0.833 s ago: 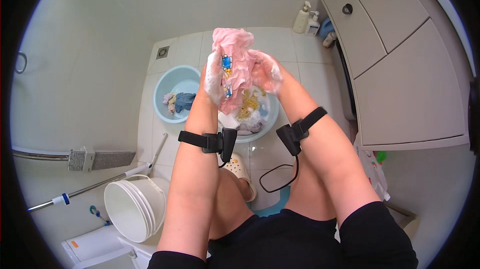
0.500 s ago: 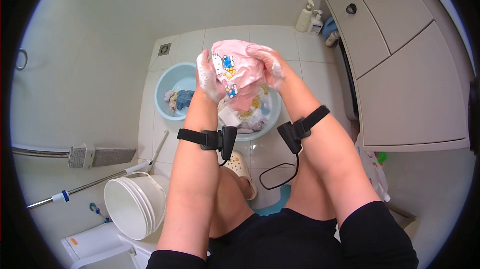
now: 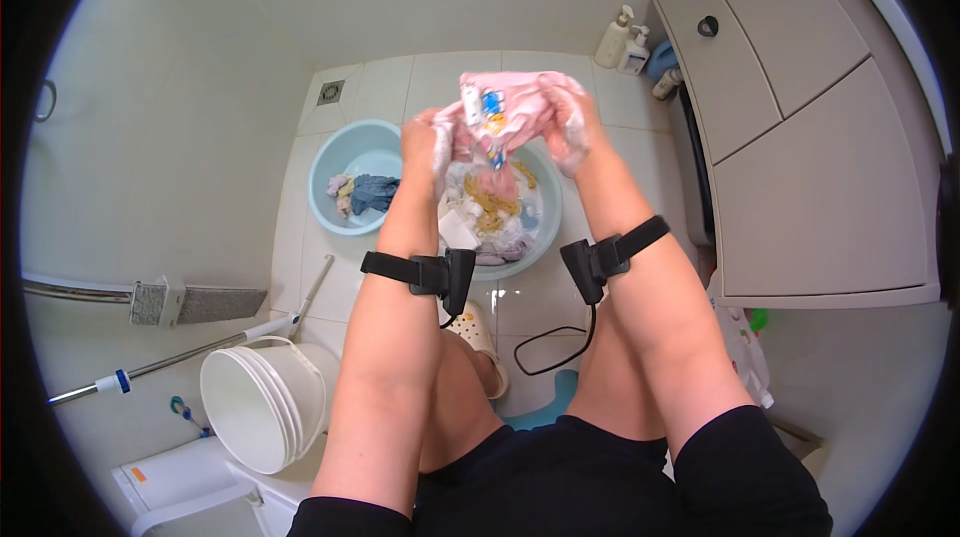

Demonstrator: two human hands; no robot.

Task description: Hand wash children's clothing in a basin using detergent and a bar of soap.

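Observation:
Above the right-hand light-blue basin (image 3: 551,224) I hold up a wet pink printed garment (image 3: 515,102), slightly blurred. My left hand (image 3: 425,147), foamy, is closed on its lower left part. On the other side my right hand (image 3: 572,127), also soapy, grips the bunched cloth. A loose end of the garment hangs toward the basin. Inside that basin are suds, a yellow-patterned cloth (image 3: 492,209), a greyish cloth (image 3: 500,253) and a white flat-sided piece (image 3: 458,231) whose kind I cannot tell.
A second light-blue basin (image 3: 322,207) with blue and pale clothes (image 3: 374,193) stands to the left. White buckets (image 3: 250,412) and a flat mop (image 3: 215,305) lie near left. Pump bottles (image 3: 614,38) stand by the far wall; a grey cabinet (image 3: 830,197) borders the right.
The pink garment has moved up and right and is more bunched. My left hand has gone from flat against it to wrapped round it; my right hand has shifted outward.

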